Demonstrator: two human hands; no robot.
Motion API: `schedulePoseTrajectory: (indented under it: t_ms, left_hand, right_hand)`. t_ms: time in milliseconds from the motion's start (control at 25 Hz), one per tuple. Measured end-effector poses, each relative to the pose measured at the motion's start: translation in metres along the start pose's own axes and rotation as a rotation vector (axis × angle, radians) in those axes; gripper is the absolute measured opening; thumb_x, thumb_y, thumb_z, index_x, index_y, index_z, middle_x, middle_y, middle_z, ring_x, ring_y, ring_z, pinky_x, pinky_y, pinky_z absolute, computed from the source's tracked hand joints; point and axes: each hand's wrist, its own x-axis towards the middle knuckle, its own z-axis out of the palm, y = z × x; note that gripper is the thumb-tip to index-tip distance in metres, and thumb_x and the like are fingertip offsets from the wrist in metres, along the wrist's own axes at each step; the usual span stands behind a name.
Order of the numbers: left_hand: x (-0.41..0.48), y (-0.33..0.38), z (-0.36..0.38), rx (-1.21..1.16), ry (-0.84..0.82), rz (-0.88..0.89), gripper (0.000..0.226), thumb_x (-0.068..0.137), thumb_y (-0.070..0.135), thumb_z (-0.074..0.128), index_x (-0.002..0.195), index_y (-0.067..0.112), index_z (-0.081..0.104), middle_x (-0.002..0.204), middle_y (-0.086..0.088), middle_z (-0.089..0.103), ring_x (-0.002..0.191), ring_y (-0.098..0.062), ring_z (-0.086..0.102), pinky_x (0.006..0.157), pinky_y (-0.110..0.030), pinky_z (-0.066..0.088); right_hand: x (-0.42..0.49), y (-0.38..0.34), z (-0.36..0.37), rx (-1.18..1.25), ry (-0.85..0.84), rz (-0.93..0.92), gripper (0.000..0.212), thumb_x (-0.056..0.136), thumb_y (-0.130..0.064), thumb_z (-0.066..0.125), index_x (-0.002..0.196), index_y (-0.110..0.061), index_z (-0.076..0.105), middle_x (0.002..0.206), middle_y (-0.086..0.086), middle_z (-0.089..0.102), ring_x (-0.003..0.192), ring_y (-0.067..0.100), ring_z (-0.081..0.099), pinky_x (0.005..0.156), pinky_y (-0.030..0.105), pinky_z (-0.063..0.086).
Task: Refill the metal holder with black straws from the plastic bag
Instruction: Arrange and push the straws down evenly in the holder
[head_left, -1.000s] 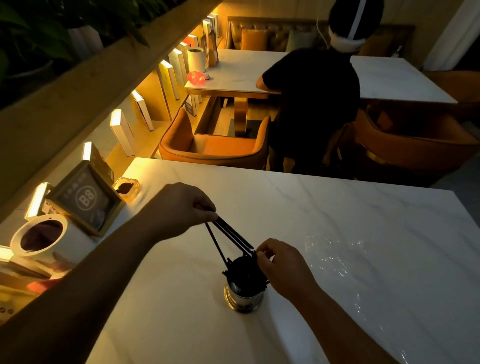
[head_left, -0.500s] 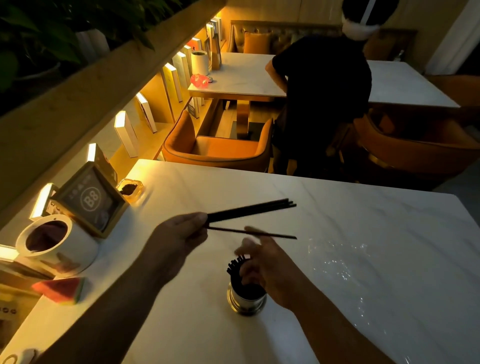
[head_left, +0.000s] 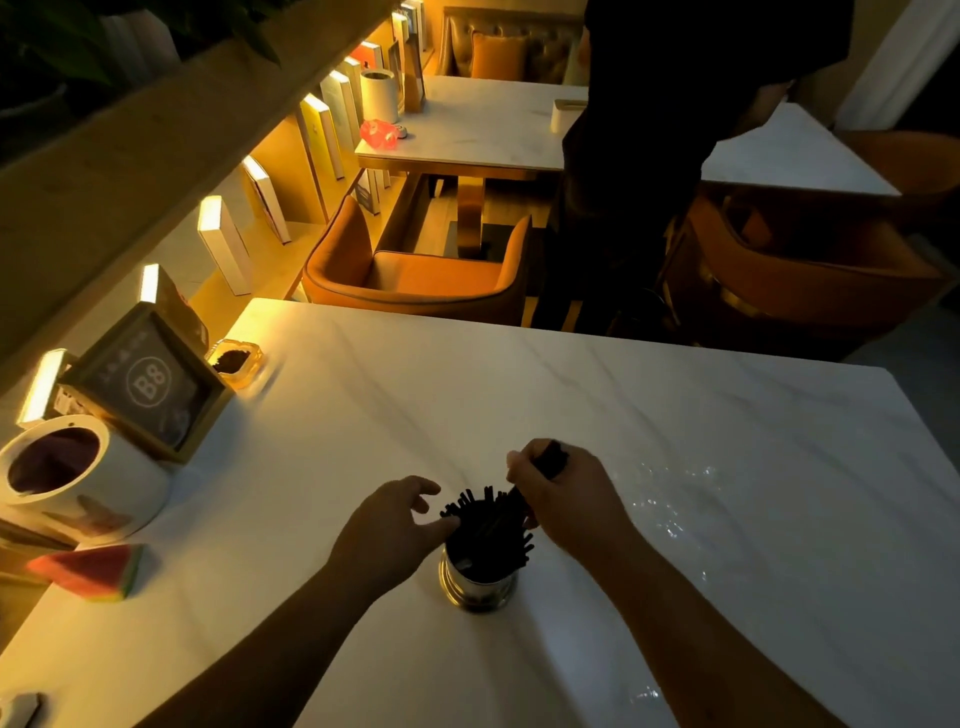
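Several black straws (head_left: 551, 458) clamped in the right hand (head_left: 566, 501), fingers curled round them, slanting into the metal holder (head_left: 478, 584) just beneath; left hand (head_left: 395, 525), fingers apart and loose, touches the standing bunch (head_left: 480, 522), and would do best to hold a gap open while the straws are lowered upright.

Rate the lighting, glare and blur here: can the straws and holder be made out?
Head view: warm light from the left leaves the table yellow there, dim on the right; the black straws merge into one dark mass above the metal holder; glints alone betray the plastic bag beside the right hand; the left hand looks slightly soft; table edges bow from the wide-angle lens.
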Motion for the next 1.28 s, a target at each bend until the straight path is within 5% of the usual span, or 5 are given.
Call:
schedulePoseTrajectory:
  t_ms: [200,720,960,1120,1280]
  left_hand:
    - [0.018,0.006,0.02,0.132,-0.011,0.076,0.042,0.083,0.052,0.076,0.119,0.031,0.067,0.107,0.008,0.069,0.091,-0.011,0.06,0.069,-0.026,0.045]
    - [0.021,0.048,-0.085,0.226,-0.013,0.203,0.008,0.089,0.034,0.076,0.097,0.032,0.076,0.085,0.02,0.065,0.078,-0.001,0.063,0.067,-0.021,0.049]
    - [0.005,0.046,-0.139,-0.627,0.128,0.034,0.008,0.09,0.019,0.076,0.094,0.027,0.078,0.086,0.006,0.079,0.082,-0.011,0.075,0.06,-0.016,0.057]
    - [-0.003,0.049,-0.091,-1.098,-0.054,-0.194,0.013,0.086,0.006,0.075,0.099,0.007,0.077,0.089,-0.007,0.076,0.075,-0.015,0.072,0.065,-0.022,0.06]
    - [-0.012,0.04,-0.037,-0.965,-0.11,-0.206,0.009,0.09,0.01,0.076,0.098,0.009,0.076,0.084,-0.006,0.075,0.073,-0.017,0.073,0.069,-0.033,0.064]
  right_hand:
    - [-0.013,0.032,0.017,-0.205,-0.153,0.0,0.015,0.086,-0.057,0.066,0.094,-0.044,0.063,0.086,-0.015,0.069,0.078,-0.009,0.068,0.056,0.007,0.051]
    - [-0.009,0.042,0.017,-0.286,-0.097,-0.043,0.01,0.091,-0.051,0.057,0.088,-0.042,0.063,0.081,-0.011,0.069,0.081,-0.008,0.066,0.06,0.02,0.058]
    - [-0.003,0.022,0.013,-0.015,-0.155,0.088,0.01,0.091,-0.034,0.067,0.091,-0.027,0.073,0.079,-0.001,0.075,0.064,0.011,0.069,0.069,0.044,0.064]
    - [0.001,-0.009,0.0,0.898,-0.279,0.257,0.052,0.087,-0.044,0.079,0.13,-0.019,0.067,0.101,0.012,0.075,0.076,0.029,0.069,0.065,0.038,0.061]
    - [0.009,-0.022,-0.015,0.563,-0.031,0.125,0.032,0.105,-0.026,0.058,0.094,-0.001,0.075,0.081,0.018,0.076,0.068,0.031,0.073,0.064,0.039,0.064]
